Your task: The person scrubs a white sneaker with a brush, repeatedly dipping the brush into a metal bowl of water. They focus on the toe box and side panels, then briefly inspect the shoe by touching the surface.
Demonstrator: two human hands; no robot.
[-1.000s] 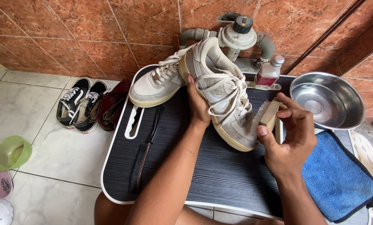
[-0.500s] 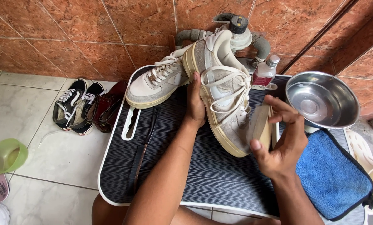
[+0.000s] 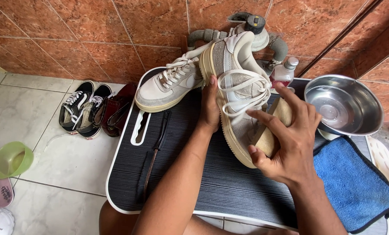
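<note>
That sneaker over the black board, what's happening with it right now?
A person holds a pale grey sneaker on its side over a black ribbed board. The left hand grips its sole edge, and the right hand presses a tan brush against the upper. The matching sneaker lies behind. A steel bowl and a blue cloth sit to the right.

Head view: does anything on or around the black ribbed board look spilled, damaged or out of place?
Nothing is spilled or broken. The sneaker in the left hand stands tilted on its side while the right hand presses a brush to it. Its sole looks yellowed. The steel bowl sits upright.
</note>
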